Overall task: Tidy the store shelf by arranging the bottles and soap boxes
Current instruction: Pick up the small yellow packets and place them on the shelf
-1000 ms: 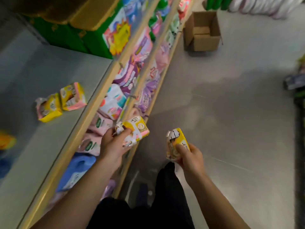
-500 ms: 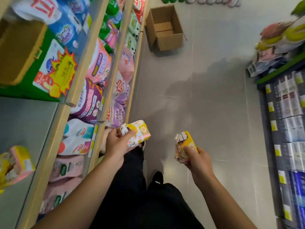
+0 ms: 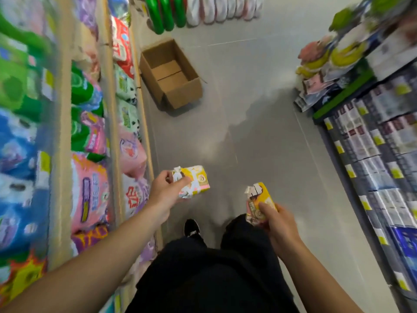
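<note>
Head view, looking down an aisle at grey floor point(image 3: 259, 132). Left hand point(image 3: 165, 192) holds a yellow-and-pink soap box point(image 3: 195, 180) out over the floor, just right of the left shelf edge; thumb lies across the box's near face and the fingers point(image 3: 167, 177) are curled round its torn white end, so the box is gripped, lying roughly level. Right hand point(image 3: 278, 222) grips a second soap box point(image 3: 259, 205), mostly yellow, tilted with its torn white end up and to the far left; thumb pressed on the printed face, remaining fingers wrapped behind it and largely hidden. The two boxes are apart, with bare floor between them, both held above the person's black trousers point(image 3: 209, 274). One dark shoe point(image 3: 191, 227) shows on the floor between the forearms. Left shelving point(image 3: 61, 154), wooden-edged, carries soft packs in pink, green, blue and purple; much of it is motion-blurred and print cannot be read. Open cardboard carton point(image 3: 171, 75) sits on the floor at the far end, close to the left shelf foot, flaps open. Beyond it, a row of green bottles point(image 3: 167, 12) and whitish bottles point(image 3: 223, 7) stands along the far edge. Right shelving point(image 3: 372, 143) holds rows of small grey-blue boxes with yellow price tags; blurred yellow and pink packs lie at its far end.
</note>
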Demonstrator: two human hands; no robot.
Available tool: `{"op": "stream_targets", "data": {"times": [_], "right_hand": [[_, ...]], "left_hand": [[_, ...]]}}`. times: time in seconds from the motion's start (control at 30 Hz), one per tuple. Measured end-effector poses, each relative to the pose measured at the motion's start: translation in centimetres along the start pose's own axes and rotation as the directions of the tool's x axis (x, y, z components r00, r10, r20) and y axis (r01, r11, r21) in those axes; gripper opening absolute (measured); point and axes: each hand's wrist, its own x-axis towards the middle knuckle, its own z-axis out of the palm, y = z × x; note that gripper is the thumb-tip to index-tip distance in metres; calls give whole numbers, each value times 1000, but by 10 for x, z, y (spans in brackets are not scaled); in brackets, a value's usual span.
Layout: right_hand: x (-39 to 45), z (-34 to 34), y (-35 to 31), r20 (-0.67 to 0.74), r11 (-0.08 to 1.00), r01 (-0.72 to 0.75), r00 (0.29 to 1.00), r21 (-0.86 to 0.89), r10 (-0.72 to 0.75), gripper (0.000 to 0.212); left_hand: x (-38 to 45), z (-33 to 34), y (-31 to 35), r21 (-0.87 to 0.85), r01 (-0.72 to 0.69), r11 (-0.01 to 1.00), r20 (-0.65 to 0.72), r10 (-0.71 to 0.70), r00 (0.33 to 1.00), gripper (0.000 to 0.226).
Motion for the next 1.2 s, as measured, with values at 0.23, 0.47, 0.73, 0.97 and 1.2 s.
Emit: {"op": "stream_targets", "data": {"times": [0.23, 0.47, 0.73, 0.97, 1.2], "right_hand": [[108, 32, -104, 22, 999, 33, 999, -20, -32, 15], [228, 71, -257, 163, 994, 51, 986, -100, -34, 13], [330, 121, -399, 251, 990, 62, 967, -128, -28, 10], [432, 190, -518, 257, 964, 117, 965, -237, -54, 11], [511, 261, -649, 277, 895, 211, 955, -394, -103, 15]], "left_hand": [[104, 67, 91, 38, -59, 998, -8, 60, 998, 31], [187, 127, 185, -16, 12, 1000, -157, -15, 987, 27], [279, 189, 281, -177, 6, 984, -269, -54, 962, 24], [402, 243, 366, -378, 71, 923, -247, -174, 953, 27], [502, 253, 486, -145, 23, 989, -208, -53, 977, 34]]}}
